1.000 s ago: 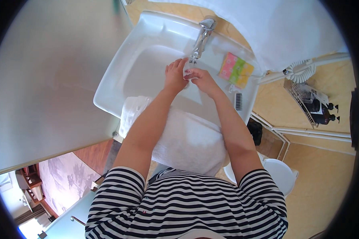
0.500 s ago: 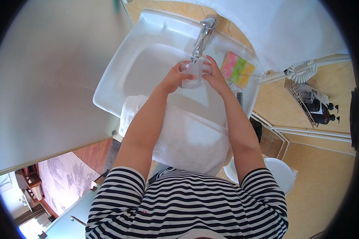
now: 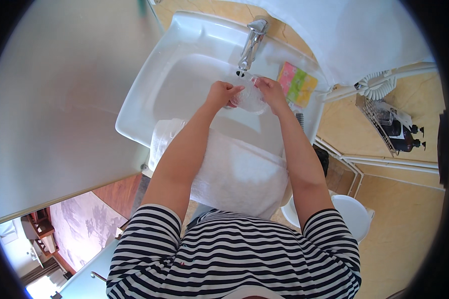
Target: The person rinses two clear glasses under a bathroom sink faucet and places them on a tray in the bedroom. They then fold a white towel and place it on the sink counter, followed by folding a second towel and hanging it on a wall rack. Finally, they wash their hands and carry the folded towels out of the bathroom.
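Below the chrome tap [image 3: 254,42], a clear glass cup [image 3: 250,98] is held tilted over the white washbasin [image 3: 177,89]. My right hand [image 3: 272,93] is closed on its right side, up near the spout. My left hand [image 3: 223,94] is also closed, its thumb and fingertips pinched together at the cup's left edge. Part of the cup is lost against the white basin, and whether water is running is hard to make out. A folded white towel [image 3: 239,172] hangs over the basin's front edge, beneath my forearms.
On the basin's right ledge lie a pink, green and yellow sponge cloth [image 3: 297,82] and a dark comb [image 3: 299,119]. A wall rack [image 3: 379,127] with dark pump bottles [image 3: 409,139] is at the right. A frosted glass panel [image 3: 75,109] stands left; a white bin [image 3: 351,217] sits low right.
The cup has turned from roughly upright to tilted, its lower end swinging right. My left hand has shifted from around its side to a pinch at its edge.
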{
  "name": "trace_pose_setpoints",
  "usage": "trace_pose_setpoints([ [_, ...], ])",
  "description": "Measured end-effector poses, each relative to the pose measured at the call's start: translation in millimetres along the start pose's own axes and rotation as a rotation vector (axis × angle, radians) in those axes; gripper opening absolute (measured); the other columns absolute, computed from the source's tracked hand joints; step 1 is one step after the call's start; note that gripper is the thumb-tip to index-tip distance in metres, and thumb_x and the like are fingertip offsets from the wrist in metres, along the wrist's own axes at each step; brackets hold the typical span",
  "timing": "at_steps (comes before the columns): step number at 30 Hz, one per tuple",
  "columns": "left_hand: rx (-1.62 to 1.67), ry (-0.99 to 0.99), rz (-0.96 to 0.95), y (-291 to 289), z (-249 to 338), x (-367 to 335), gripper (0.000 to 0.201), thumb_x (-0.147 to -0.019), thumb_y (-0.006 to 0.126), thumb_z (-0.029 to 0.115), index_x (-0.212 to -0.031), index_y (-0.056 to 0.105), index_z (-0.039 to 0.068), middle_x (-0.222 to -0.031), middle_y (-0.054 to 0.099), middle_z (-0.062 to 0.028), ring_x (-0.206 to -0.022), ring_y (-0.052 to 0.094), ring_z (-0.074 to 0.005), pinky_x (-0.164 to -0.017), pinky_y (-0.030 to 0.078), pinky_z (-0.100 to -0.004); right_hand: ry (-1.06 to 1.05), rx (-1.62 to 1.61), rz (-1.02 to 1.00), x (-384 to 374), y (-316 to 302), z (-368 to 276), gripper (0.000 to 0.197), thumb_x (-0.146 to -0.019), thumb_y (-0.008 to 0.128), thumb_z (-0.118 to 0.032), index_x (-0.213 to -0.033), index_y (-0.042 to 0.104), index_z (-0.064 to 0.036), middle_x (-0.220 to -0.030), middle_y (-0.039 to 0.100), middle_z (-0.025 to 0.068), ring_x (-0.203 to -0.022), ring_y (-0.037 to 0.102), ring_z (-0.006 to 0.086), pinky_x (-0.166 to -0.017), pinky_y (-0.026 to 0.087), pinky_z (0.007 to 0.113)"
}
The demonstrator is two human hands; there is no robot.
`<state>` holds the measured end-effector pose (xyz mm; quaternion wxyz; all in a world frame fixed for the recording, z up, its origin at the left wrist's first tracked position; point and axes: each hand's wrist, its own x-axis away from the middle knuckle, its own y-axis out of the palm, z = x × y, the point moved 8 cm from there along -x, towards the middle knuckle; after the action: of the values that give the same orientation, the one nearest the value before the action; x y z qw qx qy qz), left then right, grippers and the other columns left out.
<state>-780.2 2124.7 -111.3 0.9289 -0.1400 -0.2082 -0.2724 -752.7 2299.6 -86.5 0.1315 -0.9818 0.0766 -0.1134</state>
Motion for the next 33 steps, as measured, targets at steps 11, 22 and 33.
trace_pose_setpoints([
  [11, 0.491, 0.297, -0.001, 9, 26, 17, 0.068, -0.074, 0.077, 0.02, -0.129, 0.041, 0.004, -0.124, 0.049, -0.0113, -0.117, 0.047, -0.0225, -0.096, 0.042, -0.0355, 0.418, -0.818, 0.006, 9, 37, 48, 0.03, -0.092, 0.05, -0.018, -0.119, 0.051, -0.0057, -0.112, 0.057, 0.0093, -0.102, 0.056, 0.0237, -0.078, 0.049, 0.044],
  [22, -0.066, 0.641, 0.395, -13, 51, 31, 0.091, -0.055, 0.086, 0.014, -0.13, 0.034, 0.01, -0.122, 0.053, -0.0127, -0.115, 0.051, -0.0293, -0.096, 0.043, -0.0385, -0.907, 0.431, 0.397, 82, 0, -201, 0.054, -0.075, 0.054, 0.003, -0.128, 0.042, 0.0002, -0.13, 0.045, 0.0212, -0.122, 0.042, 0.0369, -0.104, 0.032, 0.044],
  [33, 0.054, 0.616, 0.348, -12, 48, 29, 0.091, -0.054, 0.085, 0.012, -0.13, 0.035, 0.006, -0.119, 0.055, -0.0146, -0.113, 0.053, -0.0295, -0.094, 0.044, -0.0387, -0.911, 0.58, 0.321, 69, 11, -194, 0.047, -0.076, 0.053, 0.003, -0.123, 0.049, -0.0002, -0.127, 0.05, 0.0175, -0.117, 0.047, 0.0365, -0.1, 0.037, 0.045],
])
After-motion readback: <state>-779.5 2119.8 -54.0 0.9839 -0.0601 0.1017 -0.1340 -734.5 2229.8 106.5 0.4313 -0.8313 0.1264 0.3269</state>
